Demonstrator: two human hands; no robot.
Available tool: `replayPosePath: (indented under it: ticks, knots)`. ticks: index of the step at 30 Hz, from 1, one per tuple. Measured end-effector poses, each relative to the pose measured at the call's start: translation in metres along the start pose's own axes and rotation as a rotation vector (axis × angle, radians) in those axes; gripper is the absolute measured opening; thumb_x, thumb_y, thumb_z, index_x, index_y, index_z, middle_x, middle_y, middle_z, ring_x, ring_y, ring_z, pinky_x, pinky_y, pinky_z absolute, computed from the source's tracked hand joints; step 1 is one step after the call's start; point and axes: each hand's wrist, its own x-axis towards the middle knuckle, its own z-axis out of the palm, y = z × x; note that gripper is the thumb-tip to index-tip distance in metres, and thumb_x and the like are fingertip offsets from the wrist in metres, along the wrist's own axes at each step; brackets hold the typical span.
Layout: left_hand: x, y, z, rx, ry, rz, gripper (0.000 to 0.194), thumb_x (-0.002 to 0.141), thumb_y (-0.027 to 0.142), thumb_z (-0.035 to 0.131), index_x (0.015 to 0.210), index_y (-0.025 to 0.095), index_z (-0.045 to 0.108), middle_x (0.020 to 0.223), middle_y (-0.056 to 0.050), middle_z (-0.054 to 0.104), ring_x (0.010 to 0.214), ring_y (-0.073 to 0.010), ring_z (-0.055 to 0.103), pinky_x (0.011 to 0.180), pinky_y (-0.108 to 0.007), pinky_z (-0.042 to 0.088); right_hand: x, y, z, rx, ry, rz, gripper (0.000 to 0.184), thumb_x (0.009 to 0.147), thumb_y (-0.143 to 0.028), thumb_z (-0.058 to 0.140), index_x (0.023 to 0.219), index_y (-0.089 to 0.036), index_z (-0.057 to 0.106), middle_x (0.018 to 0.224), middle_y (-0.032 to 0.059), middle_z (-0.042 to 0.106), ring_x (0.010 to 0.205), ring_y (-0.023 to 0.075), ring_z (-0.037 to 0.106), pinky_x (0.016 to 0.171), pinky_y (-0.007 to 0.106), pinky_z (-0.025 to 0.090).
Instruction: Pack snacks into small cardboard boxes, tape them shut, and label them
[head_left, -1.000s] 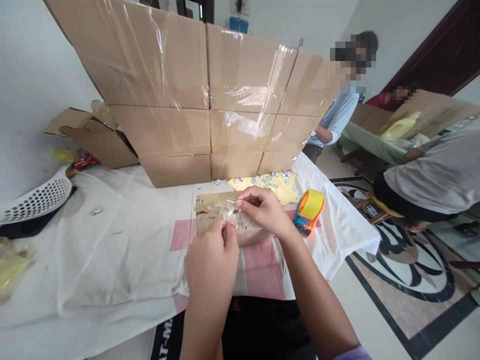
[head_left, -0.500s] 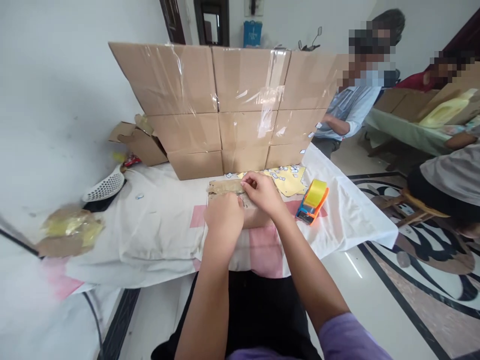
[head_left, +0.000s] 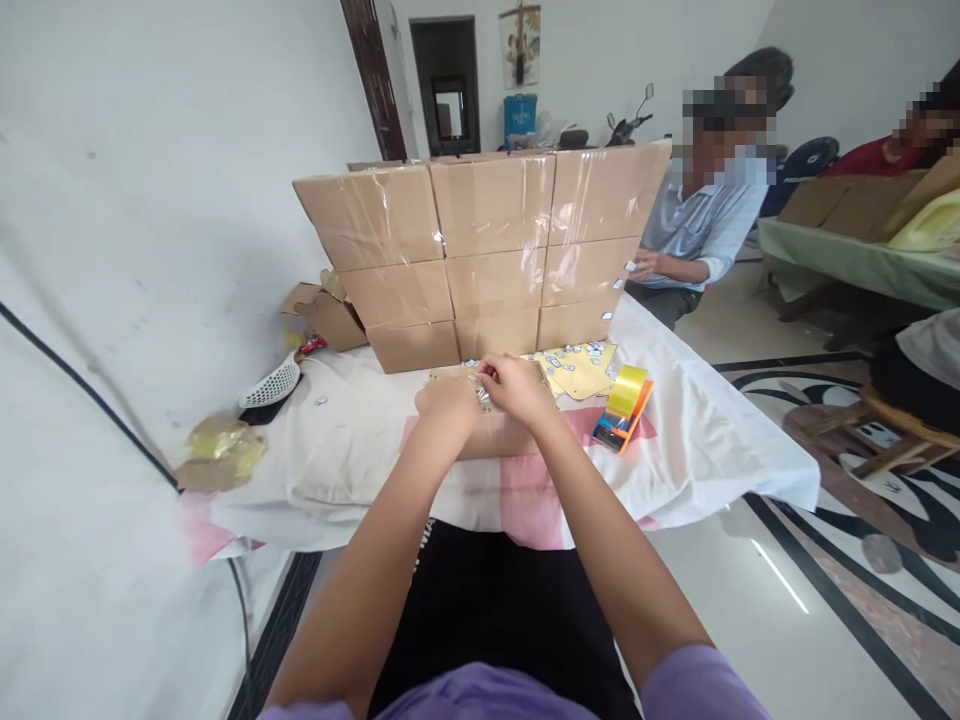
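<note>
A small cardboard box point(head_left: 499, 440) lies on the cloth in front of me, with both my hands over its top. My left hand point(head_left: 450, 405) is closed in a fist at its left side; the fingertips are turned away, and what they hold is hidden. The fingers of my right hand point(head_left: 517, 387) are pinched at a shiny, wrinkled bit of packing tape point(head_left: 484, 397) between the hands. To the right stands an orange and blue tape dispenser point(head_left: 624, 408) with a yellowish roll. A yellow sheet with small white labels point(head_left: 585, 372) lies behind the box.
Stacked, taped cartons point(head_left: 495, 260) rise behind my hands. On the left are an open carton point(head_left: 334, 318), a white perforated basket point(head_left: 271, 385) and crumpled tape with cardboard point(head_left: 221, 452). A person in a light shirt point(head_left: 712, 230) is beyond the cartons at right, touching them.
My view has shifted, so the table sits further right and the cartons look lower. My hands stay together over the box; my left fist covers more of its top left.
</note>
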Motion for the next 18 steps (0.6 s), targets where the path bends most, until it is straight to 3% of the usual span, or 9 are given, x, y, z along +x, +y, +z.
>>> replayPosePath:
  ticks: [6,13,18]
  knots:
    - [-0.008,0.006,-0.017,0.152,-0.130,-0.089,0.031,0.070,0.029,0.070,0.046,0.023,0.052,0.058,-0.011,0.064,0.085,-0.0366,0.068,0.078,-0.044,0.046,-0.002,-0.001,-0.002,0.000,0.025,-0.007,0.014,0.088,-0.012,0.057,0.085,-0.022,0.065,0.080,0.0032,0.069,0.084,0.0214,0.057,0.072,0.030,0.036]
    - [-0.009,0.004,-0.031,0.061,-0.262,-0.048,0.031,0.075,0.037,0.063,0.049,0.024,0.054,0.043,-0.002,0.053,0.058,-0.0238,0.060,0.063,-0.033,0.042,-0.008,-0.005,-0.002,0.012,0.104,-0.005,0.014,0.092,-0.016,0.053,0.090,-0.022,0.066,0.093,0.0066,0.070,0.091,0.0216,0.060,0.080,0.030,0.038]
    - [-0.012,-0.002,-0.040,-0.076,-0.302,-0.006,0.041,0.082,0.042,0.056,0.047,0.022,0.048,0.044,-0.001,0.049,0.049,-0.0171,0.051,0.058,-0.030,0.041,-0.006,-0.002,-0.005,0.106,0.071,0.028,0.015,0.093,-0.018,0.052,0.088,-0.021,0.066,0.079,0.0013,0.069,0.074,0.0165,0.061,0.068,0.025,0.039]
